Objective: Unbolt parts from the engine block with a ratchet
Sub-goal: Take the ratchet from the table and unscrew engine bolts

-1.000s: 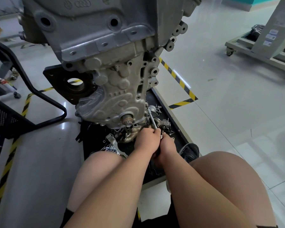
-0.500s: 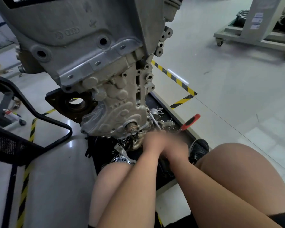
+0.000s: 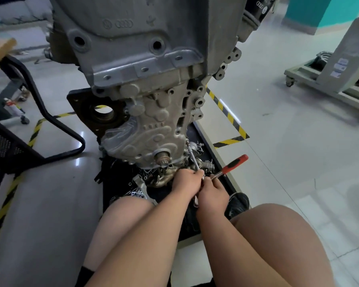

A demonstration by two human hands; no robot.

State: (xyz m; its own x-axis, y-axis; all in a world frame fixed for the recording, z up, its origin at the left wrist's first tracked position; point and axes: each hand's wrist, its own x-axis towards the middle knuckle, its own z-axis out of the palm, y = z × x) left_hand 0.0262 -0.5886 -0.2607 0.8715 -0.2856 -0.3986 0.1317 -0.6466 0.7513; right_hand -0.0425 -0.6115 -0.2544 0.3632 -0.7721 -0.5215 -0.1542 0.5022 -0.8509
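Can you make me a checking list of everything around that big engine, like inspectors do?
Surface: black tray on a glossy grey floor, under the engine block.
Job's things: ratchet with its red-black handle pointing up-right; extension bar reaching to the block's lower edge.
Clutter: loose metal parts and clamps on the tray.
Hands: left hand pinches the extension bar; right hand grips the ratchet near its head.
Cables: nothing seen.
Surroundings: hazard tape, black metal stand on the left, wheeled trolley on the right.
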